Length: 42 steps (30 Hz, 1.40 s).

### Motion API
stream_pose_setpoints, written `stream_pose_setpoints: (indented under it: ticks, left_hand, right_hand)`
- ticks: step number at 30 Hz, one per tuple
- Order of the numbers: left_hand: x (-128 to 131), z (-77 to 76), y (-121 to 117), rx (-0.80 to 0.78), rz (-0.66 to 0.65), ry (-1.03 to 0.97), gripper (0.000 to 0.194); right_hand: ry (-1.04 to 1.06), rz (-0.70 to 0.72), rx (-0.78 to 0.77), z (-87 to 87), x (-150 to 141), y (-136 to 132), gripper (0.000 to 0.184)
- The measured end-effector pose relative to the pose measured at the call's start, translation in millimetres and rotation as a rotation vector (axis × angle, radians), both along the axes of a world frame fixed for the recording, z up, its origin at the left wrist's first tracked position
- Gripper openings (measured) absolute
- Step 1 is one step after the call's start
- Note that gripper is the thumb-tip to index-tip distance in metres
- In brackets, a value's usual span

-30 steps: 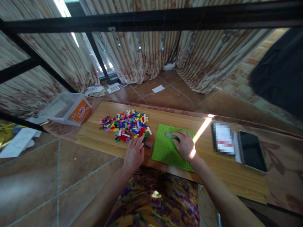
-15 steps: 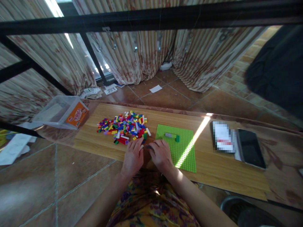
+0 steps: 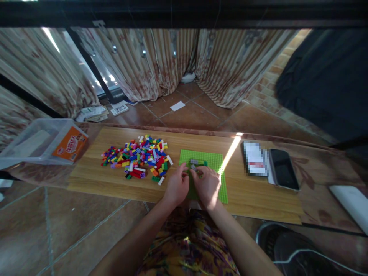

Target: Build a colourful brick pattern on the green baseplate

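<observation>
Head view: Over the green baseplate (image 3: 214,158), the right hand (image 3: 207,186) pinches a small grey brick (image 3: 193,167) between thumb and fingertips. The left hand (image 3: 178,186) is half-curled just beside it; its grip cannot be determined. Apparent step: brick placement near the long grey piece (image 3: 194,161). Next move probably requires stud alignment, then downward pressure.

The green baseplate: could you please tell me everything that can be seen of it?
The green baseplate is a thin, bright green, four-sided sheet covered with small studs, apparently plastic. It lies flat on the wooden board, to the right of the loose brick heap. A grey brick and a green brick are on its far half. The left hand and right hand partly cover it; whether they touch it cannot be told. Sunlight meets its right edge.
</observation>
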<state>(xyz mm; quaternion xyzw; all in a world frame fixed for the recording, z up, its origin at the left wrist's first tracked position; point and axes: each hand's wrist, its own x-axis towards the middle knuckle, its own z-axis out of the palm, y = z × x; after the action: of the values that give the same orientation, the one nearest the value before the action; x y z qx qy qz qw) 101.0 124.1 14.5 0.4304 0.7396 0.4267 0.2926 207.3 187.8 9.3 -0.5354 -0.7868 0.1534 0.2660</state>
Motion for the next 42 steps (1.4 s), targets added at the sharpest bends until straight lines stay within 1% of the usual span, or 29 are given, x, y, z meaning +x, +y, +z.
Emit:
stream_pose_setpoints:
  ticks: [2, 6, 9, 12, 16, 22, 27, 31, 37, 42]
  left_hand:
    - [-1.7, -2.9, 6.2, -0.006, -0.003, -0.044, 0.053]
    - [-4.8, -4.4, 10.5, -0.003, -0.025, -0.040, 0.057]
    - [-4.2, -1.8, 11.3, -0.008, -0.032, -0.016, 0.058]
    - [-3.1, 1.4, 12.7, -0.029, -0.041, 0.001, 0.057]
    - [-2.9, 3.3, 14.3, -0.037, -0.052, 0.008, 0.058]
    - [-2.0, 1.7, 13.2, -0.019, -0.094, 0.044, 0.061]
    - [-0.5, 2.1, 12.1, -0.006, -0.118, 0.062, 0.062]
    - [-3.0, 1.6, 12.0, 0.008, -0.104, 0.055, 0.061]
    - [-14.5, 1.4, 17.9, -0.001, -0.078, 0.095, 0.060]
    - [-10.9, 9.5, 24.7, -0.040, -0.110, 0.112, 0.059]
  right_hand:
    - [-0.068, -0.006, 0.019, -1.5, -5.7, 0.6, 0.027]
    - [-0.115, 0.070, 0.046, -4.1, -3.1, -3.1, 0.030]
    - [-0.147, 0.124, 0.059, -3.2, 2.1, -5.3, 0.024]
    - [-0.165, 0.146, 0.049, -1.7, 3.4, -3.5, 0.020]
    - [-0.159, 0.144, 0.038, -1.3, 0.8, 2.5, 0.020]
    - [-0.150, 0.121, 0.025, -2.7, 0.4, 7.0, 0.020]
    - [-0.119, 0.108, 0.035, -5.0, 2.8, 7.8, 0.020]
    - [-0.057, 0.107, 0.061, -7.1, 10.1, 7.9, 0.020]
    - [0.015, 0.168, 0.092, -7.4, 26.7, 5.2, 0.022]
    - [-0.060, 0.193, 0.100, -5.5, 20.6, -0.1, 0.026]
